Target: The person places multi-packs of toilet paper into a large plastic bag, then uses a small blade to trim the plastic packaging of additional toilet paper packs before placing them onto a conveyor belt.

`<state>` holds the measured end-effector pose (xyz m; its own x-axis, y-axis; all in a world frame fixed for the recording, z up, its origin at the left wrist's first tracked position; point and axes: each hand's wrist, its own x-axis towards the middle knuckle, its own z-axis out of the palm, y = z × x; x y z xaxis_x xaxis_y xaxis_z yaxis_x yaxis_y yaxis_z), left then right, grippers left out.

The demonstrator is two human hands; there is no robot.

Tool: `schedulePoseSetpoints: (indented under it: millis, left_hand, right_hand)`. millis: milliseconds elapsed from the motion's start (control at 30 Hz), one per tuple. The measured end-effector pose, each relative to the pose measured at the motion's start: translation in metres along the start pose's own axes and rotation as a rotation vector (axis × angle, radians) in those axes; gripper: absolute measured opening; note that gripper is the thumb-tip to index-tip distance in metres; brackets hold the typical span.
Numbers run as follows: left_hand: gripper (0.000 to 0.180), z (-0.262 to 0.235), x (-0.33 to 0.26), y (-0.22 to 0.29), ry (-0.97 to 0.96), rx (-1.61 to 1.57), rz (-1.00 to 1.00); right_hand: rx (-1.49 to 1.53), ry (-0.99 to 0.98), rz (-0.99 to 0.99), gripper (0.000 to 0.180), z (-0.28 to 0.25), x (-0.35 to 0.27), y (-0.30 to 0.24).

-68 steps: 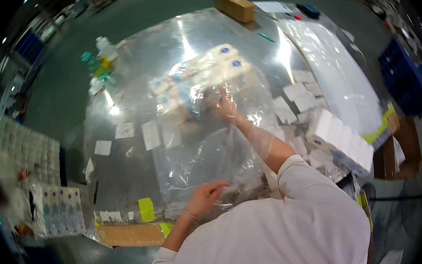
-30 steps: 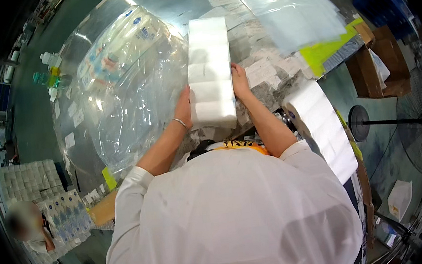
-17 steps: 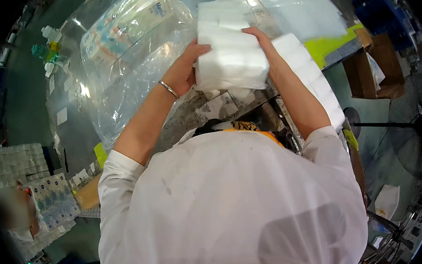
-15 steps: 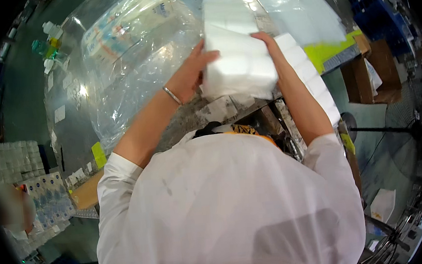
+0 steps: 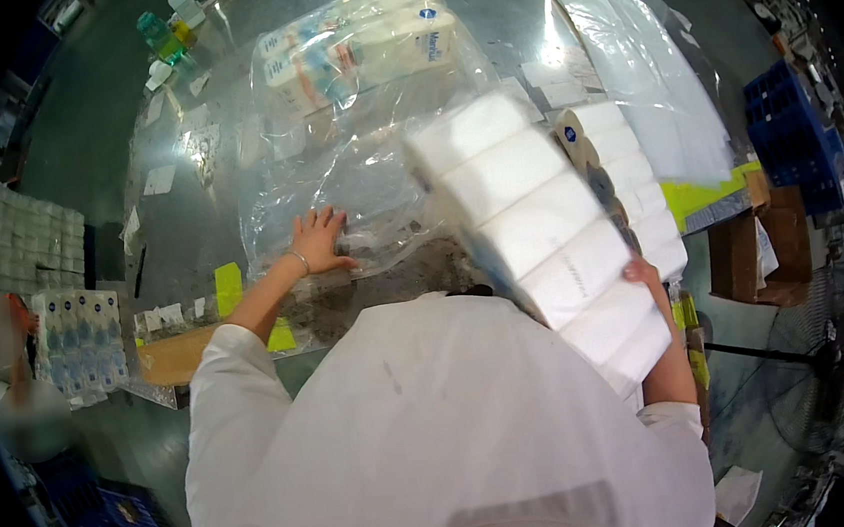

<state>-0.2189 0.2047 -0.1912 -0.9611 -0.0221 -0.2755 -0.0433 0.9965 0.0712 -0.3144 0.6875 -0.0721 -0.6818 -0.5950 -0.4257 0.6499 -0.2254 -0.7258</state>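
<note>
Green floor (image 5: 83, 112) borders a shiny table (image 5: 185, 246) bearing a clear bag (image 5: 375, 180).

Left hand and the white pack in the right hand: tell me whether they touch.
Apart. The head view shows a wide gap: clear plastic and tabletop show between the left hand and the white pack.

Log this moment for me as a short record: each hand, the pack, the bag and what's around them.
Left hand: fingers spread at the clear bag's near edge; contact unclear
Right hand: holding the white pack by its right side
Pack pose: slanted, far end toward the left, slightly blurred
Bag: printed packs at its far end, seen through film
Right of pack: second pack
Far right: plastic sheets
Far left: bottles
</note>
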Motion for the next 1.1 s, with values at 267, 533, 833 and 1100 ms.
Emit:
schedulePoseSetpoints:
  millis: [267, 533, 833, 1100]
  left_hand:
    - [0.023, -0.028, 0.048, -0.031, 0.192, -0.953, -0.390]
    - [0.018, -0.189, 0.035, 0.039, 0.741, -0.711, -0.016]
    - [0.021, -0.214, -0.038, 0.067, 0.905, -0.550, 0.317]
    - [0.019, -0.222, 0.000, 0.069, 1.009, -0.541, 0.447]
  right_hand:
    - [-0.071, -0.301, 0.229, 0.063, 0.055, 0.043, -0.006]
    - [-0.336, -0.489, 0.365, 0.080, 0.113, 0.140, -0.003]
    - [-0.044, -0.187, -0.174, 0.067, 0.118, 0.215, -0.012]
    - [-0.495, 0.400, -0.723, 0.060, 0.268, 0.361, -0.024]
